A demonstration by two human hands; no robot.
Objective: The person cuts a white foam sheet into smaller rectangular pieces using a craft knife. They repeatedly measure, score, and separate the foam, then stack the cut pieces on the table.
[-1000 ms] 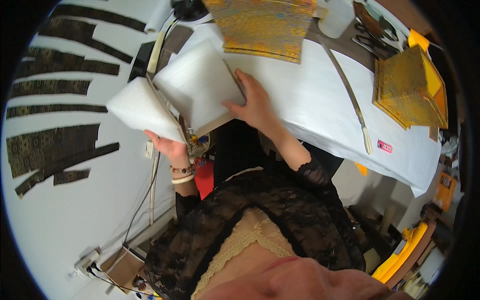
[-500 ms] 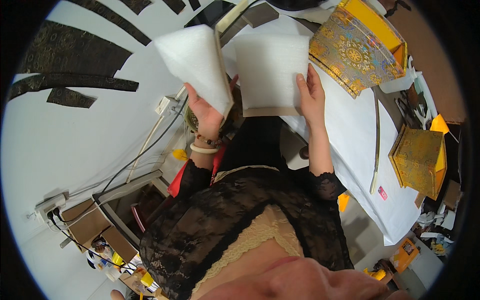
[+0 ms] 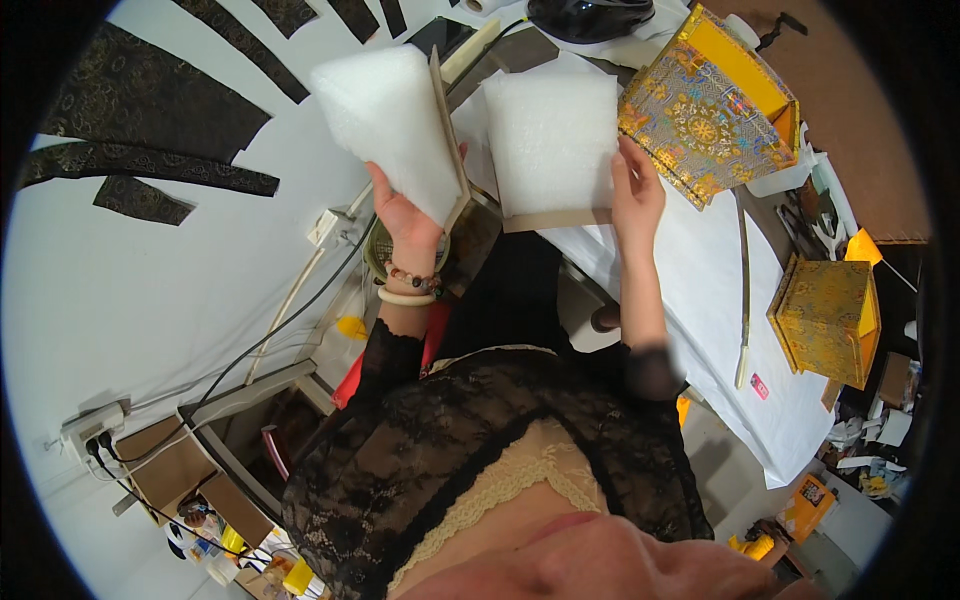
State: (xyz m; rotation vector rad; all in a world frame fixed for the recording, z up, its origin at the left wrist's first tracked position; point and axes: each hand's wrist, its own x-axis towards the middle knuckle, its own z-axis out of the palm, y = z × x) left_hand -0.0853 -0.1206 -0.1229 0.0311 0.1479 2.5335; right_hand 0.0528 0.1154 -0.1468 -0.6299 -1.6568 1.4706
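Observation:
My left hand (image 3: 408,222) grips a foam-padded board (image 3: 385,115), its thick white foam sheet facing left and its grey-brown backing standing nearly edge-on. A second foam-padded board (image 3: 552,145) is in my right hand (image 3: 638,195), gripped at its right edge, thumb at the front. This one is squarish, with white foam toward me and a strip of bare grey-brown board along its lower edge. Both boards are held up in front of me, apart from each other. The fingers behind each board are mostly hidden.
A large gold brocade box (image 3: 700,115) and a smaller one (image 3: 825,318) stand on the white-covered table (image 3: 690,290) to the right. A thin stick (image 3: 743,290) lies there too. Dark patterned fabric pieces (image 3: 150,95) hang on the left wall, above a power strip (image 3: 95,425) with cables.
My right hand and its board have moved slightly right, widening the gap between the two boards. The left hand keeps its hold, with its board tilted a little differently.

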